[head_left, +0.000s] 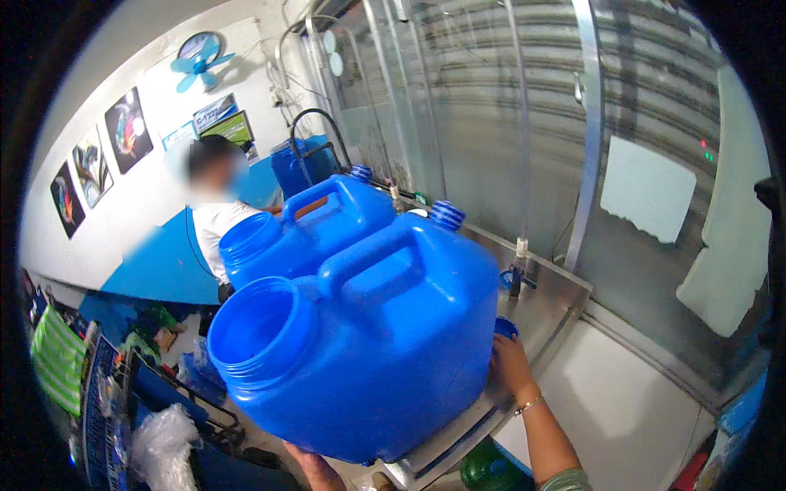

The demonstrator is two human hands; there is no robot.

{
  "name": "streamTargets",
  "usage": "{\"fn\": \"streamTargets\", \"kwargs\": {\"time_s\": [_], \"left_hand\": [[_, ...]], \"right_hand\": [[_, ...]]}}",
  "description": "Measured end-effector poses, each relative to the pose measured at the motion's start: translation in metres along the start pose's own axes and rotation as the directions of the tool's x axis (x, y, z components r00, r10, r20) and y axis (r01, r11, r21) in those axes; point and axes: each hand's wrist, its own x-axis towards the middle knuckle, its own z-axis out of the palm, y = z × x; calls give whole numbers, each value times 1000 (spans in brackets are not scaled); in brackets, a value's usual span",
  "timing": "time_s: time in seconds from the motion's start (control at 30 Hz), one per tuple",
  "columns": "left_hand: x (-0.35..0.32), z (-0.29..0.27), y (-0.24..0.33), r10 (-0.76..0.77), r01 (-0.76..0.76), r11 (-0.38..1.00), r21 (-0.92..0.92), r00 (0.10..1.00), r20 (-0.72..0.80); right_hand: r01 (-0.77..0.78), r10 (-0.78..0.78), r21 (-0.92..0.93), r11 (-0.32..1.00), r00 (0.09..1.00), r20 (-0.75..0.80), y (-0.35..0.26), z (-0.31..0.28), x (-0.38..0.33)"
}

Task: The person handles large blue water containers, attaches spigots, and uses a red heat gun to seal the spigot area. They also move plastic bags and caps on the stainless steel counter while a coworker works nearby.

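A big blue plastic water container (385, 344) fills the middle, tilted, with its wide round mouth uncovered at the left. A ribbed blue cap (447, 214) closes its small spout at the upper right. My left hand (315, 470) grips the container's lower left edge from beneath, its fingers partly hidden. At the right end, my right hand (512, 370) presses against the container's side, some fingers hidden behind it. Just beyond those fingertips lies a round blue object (505, 327), perhaps a lid. Behind stands a second blue container (344, 217), also with its wide mouth uncovered.
A metal counter (561, 286) with a tap (514, 278) runs along the glass panels at right. A person in a white shirt (221, 229) stands beyond the second container, one hand near its handle. Clear plastic wrap (164, 438) and stacked goods crowd the lower left.
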Motion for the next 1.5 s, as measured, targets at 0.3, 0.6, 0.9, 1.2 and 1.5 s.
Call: {"fn": "streamTargets", "kwargs": {"time_s": [0.3,0.6,0.9,1.2,1.5], "left_hand": [[34,-54,-117,-354,362,931,34,882,311],[54,2,-30,-132,67,991,119,682,719],[102,-131,-81,-462,107,870,481,519,719],[106,-187,-111,-571,258,820,510,424,703],[122,-169,-113,-509,147,855,498,424,749]], "right_hand": [[-204,480,960,194,873,88,-92,-24,8],[-146,613,847,512,752,-241,-67,-67,5],[-103,333,436,894,804,-492,-191,-208,134],[-339,462,598,726,885,-61,-169,-221,172],[-477,470,199,856,879,83,-169,-242,175]]}}
